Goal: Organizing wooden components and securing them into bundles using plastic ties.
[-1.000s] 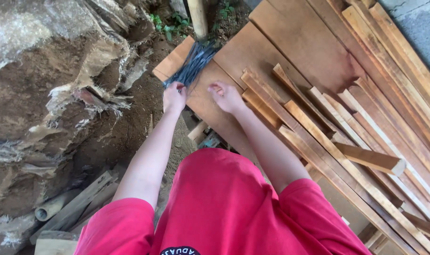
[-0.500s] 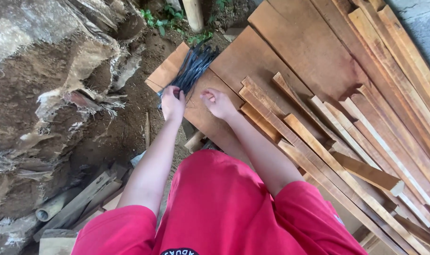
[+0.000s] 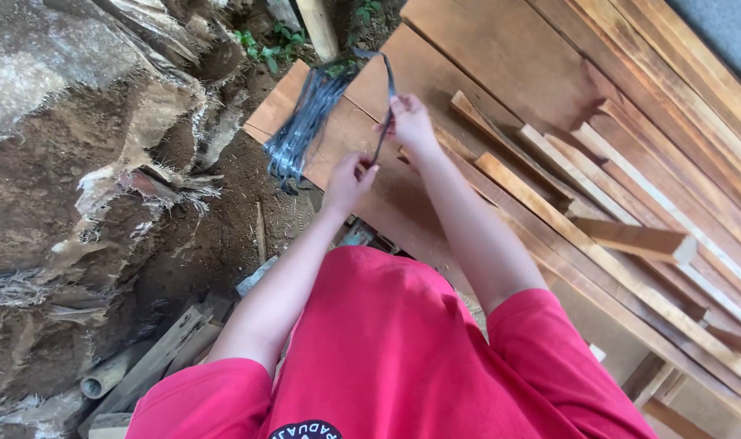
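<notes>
A bundle of dark grey strips (image 3: 305, 122) lies on the near-left corner of a wide brown wooden board (image 3: 435, 73). One single dark strip (image 3: 383, 114) is lifted off the bundle and runs between both hands. My left hand (image 3: 348, 180) pinches its lower end just above the board's edge. My right hand (image 3: 411, 122) pinches it higher up, and the free end curls up and back toward the bundle.
Several long wooden slats (image 3: 614, 219) lie stacked across the boards to the right. Torn sacking over an earth bank (image 3: 86, 138) rises on the left. A pipe and timber offcuts (image 3: 135, 366) lie on the dirt at lower left. A wooden post (image 3: 318, 28) stands behind.
Both hands were at the bundle's near end. They have now drawn one strip out; the left hand moved right and nearer, the right hand rose with the strip.
</notes>
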